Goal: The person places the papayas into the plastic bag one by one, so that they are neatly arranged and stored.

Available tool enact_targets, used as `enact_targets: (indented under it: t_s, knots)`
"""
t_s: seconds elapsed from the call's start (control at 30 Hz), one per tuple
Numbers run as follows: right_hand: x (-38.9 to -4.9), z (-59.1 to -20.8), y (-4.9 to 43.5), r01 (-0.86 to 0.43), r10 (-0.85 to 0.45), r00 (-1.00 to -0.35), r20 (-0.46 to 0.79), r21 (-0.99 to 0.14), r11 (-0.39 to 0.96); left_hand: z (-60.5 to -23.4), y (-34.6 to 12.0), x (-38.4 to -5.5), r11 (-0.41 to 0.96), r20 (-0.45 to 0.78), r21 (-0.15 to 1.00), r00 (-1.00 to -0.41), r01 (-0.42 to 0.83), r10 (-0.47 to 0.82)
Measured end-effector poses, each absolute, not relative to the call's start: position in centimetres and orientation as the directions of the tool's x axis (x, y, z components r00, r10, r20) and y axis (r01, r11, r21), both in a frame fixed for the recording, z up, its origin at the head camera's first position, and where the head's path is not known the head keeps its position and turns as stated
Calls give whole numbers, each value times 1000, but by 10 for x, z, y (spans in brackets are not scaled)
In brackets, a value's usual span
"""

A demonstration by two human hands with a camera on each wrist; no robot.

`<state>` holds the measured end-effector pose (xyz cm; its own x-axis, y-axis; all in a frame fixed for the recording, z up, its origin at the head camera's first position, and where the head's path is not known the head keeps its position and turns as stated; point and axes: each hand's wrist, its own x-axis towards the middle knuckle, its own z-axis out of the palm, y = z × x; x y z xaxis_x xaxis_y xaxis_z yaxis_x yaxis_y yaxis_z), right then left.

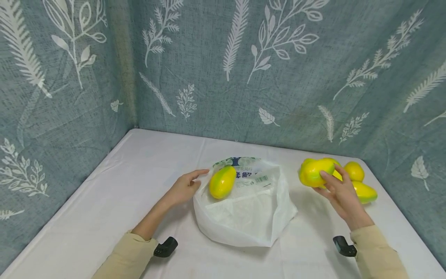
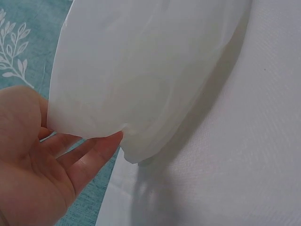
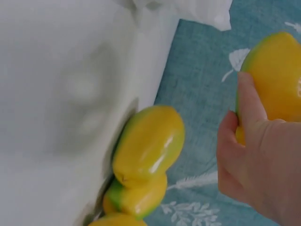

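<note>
A white plastic bag (image 1: 240, 234) with printed lettering lies with its mouth spread wide. One yellow-green mango (image 1: 222, 182) rests inside, by the bag's left rim. My left hand (image 1: 182, 188) holds that rim; in the left wrist view, fingers (image 2: 96, 162) grip the bag's edge (image 2: 141, 94). To the right, my right hand (image 1: 343, 195) grips another mango (image 1: 312, 173) between thumb and fingers, raised above the table. In the right wrist view this mango (image 3: 275, 75) is partly covered by the hand. My right hand is nearest the other mangoes (image 1: 364, 192) on the table.
Several more mangoes (image 3: 148, 141) lie together at the table's right side, partly hidden behind my right hand. A white cloth covers the table (image 1: 139, 162). Patterned blue-green curtains (image 1: 209, 104) stand behind and at both sides. Black wrist mounts (image 1: 166, 247) sit by both sleeves.
</note>
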<state>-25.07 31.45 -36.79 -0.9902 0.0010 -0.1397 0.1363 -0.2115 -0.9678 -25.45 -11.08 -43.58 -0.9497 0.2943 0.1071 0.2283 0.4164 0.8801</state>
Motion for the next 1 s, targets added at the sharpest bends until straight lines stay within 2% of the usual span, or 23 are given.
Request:
enact_targets:
  t_s: [0.17, 0.57, 1.0]
  knots:
    - [-253, -367, 295, 136, -53, -990, -128, -969, -208, -437, -111, -255, 417, 101, 882, -953, 219, 287]
    - [-257, -379, 238, 151, -196, -971, -138, -987, -55, -437, -111, -252, 418, 84, 887, -958, 197, 273]
    - [-250, -398, 192, 232, -340, -906, -254, -967, 104, -434, -109, -251, 423, 85, 884, -957, 202, 278]
